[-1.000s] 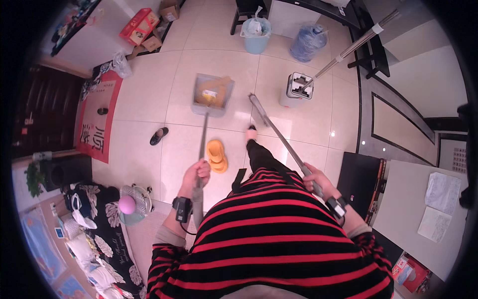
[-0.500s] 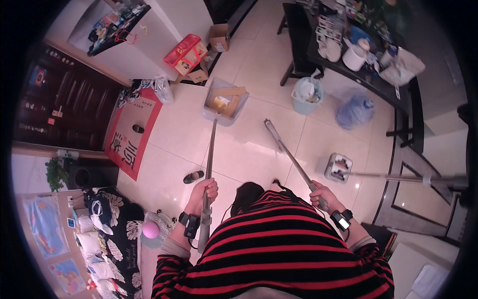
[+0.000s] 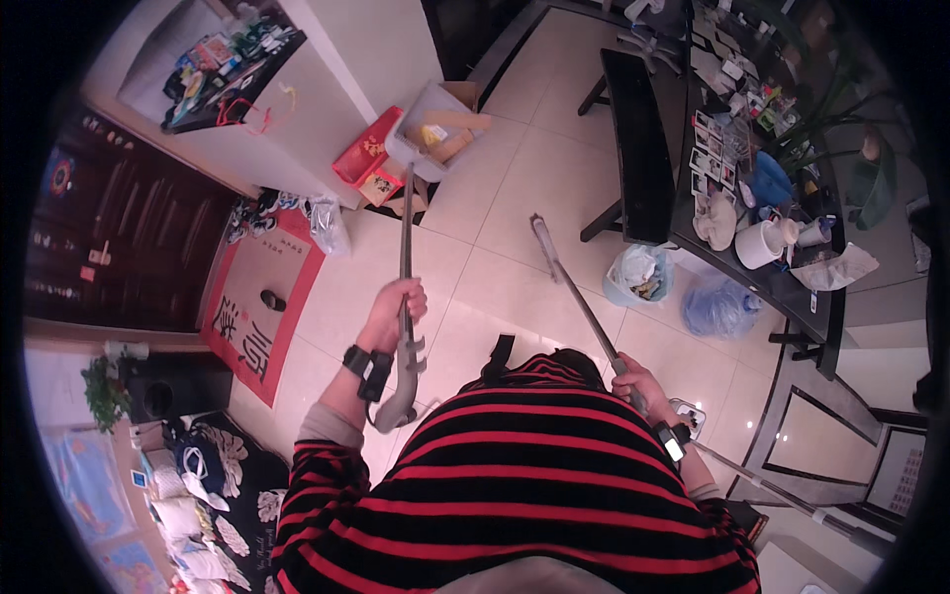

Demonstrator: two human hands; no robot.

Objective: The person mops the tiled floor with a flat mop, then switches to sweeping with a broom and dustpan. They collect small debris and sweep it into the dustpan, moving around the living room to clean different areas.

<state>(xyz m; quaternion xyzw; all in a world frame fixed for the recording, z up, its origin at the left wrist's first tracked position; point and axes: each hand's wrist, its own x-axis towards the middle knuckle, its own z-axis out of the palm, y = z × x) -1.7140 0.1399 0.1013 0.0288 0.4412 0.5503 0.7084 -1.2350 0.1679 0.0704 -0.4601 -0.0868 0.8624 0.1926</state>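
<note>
My left hand point(image 3: 398, 303) is closed round the long grey handle of a dustpan point(image 3: 404, 150). The pale pan reaches out ahead, overlapping a red gift box point(image 3: 360, 158) in the view, and strips of cardboard point(image 3: 453, 148) and a small yellow item lie in it. Whether the pan touches the floor, I cannot tell. My right hand point(image 3: 638, 386) grips the handle of a broom point(image 3: 584, 309); its narrow head point(image 3: 543, 243) points forward over the tiles, apart from the dustpan.
A lined waste bin point(image 3: 616, 287) and a blue water jug point(image 3: 717, 309) stand right of the broom. Beyond them are a black bench point(image 3: 638, 148) and a cluttered dark table point(image 3: 693, 233). A red-bordered doormat point(image 3: 282, 342) lies left. Behind my right forearm is a mop bucket point(image 3: 693, 418).
The dustpan has moved forward and left, from open floor to in front of the red box, its cardboard still inside. My view has shifted forward; the bin and jug appear lower.
</note>
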